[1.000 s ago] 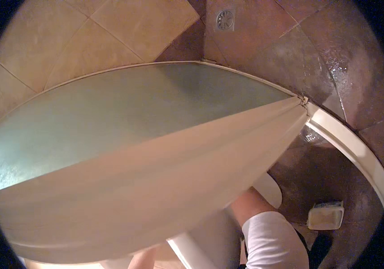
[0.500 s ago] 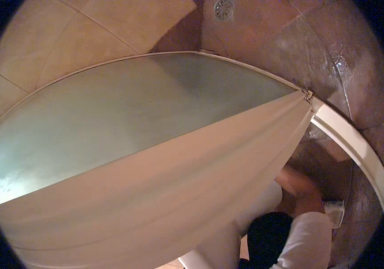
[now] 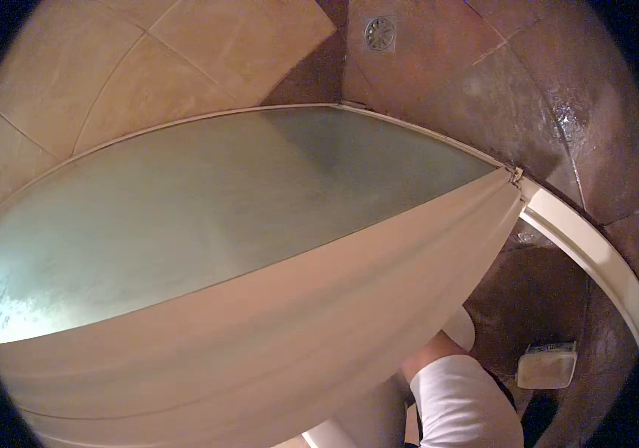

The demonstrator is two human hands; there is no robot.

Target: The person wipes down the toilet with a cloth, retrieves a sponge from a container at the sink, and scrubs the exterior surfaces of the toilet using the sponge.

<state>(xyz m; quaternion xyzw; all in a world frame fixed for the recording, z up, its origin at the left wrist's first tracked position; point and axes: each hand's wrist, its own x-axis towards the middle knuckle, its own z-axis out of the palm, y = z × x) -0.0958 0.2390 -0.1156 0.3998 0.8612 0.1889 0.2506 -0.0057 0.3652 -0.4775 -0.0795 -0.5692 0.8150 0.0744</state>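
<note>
A pale cloth (image 3: 260,328) hangs in folds along a frosted glass panel (image 3: 222,201), gathered to a point at the panel's right end. From the bottom edge an arm in a white sleeve (image 3: 465,399) reaches up and passes behind the cloth at the bare forearm, so the right hand is hidden. Under the cloth's lower edge, a rounded white surface (image 3: 460,327) shows beside that forearm. No part of my left hand appears.
A small plastic tub (image 3: 547,368) stands on the dark tiled floor at the right. A curved white threshold (image 3: 588,243) runs from the glass corner toward the lower right. Past the glass, a round drain (image 3: 380,33) is set in wet-looking tiles.
The sleeved arm has swung left, away from the tub, and its forearm has gone behind the cloth. The other forearm, seen at the bottom a second ago, is out of view.
</note>
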